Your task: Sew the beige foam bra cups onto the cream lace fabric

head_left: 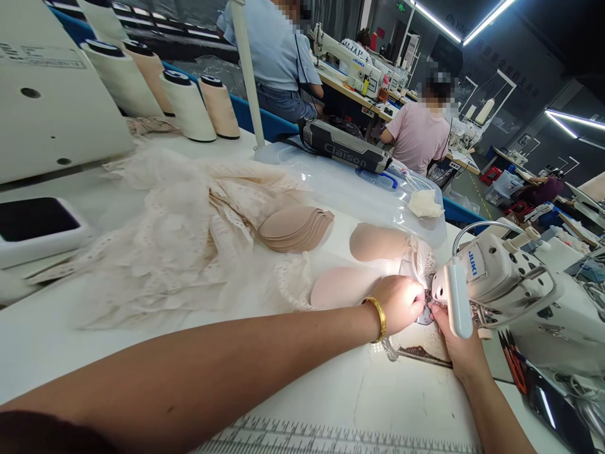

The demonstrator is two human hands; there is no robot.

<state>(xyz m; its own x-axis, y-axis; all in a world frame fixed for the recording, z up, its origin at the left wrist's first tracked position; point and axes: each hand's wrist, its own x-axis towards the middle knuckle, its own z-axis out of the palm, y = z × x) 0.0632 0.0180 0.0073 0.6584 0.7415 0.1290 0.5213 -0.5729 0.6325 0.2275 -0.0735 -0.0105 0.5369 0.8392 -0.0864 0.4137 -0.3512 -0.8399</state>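
My left hand point(399, 302), with a gold bangle on the wrist, has its fingers pinched together right at the needle area of the white JUKI sewing machine point(501, 271). My right hand point(454, 343) lies under the machine's lamp, its fingertips meeting the left hand's at the needle. Whatever they pinch is too small and bright to make out. A beige bra cup with lace trim point(378, 243) and a paler cup point(343, 287) lie just left of the hands.
A stack of beige cups point(295, 228) sits on a heap of cream lace fabric point(189, 233). Thread cones point(189, 104) stand at the back left. A clear plastic bag point(350, 189), a grey Clatson device point(345, 148) and seated co-workers lie beyond.
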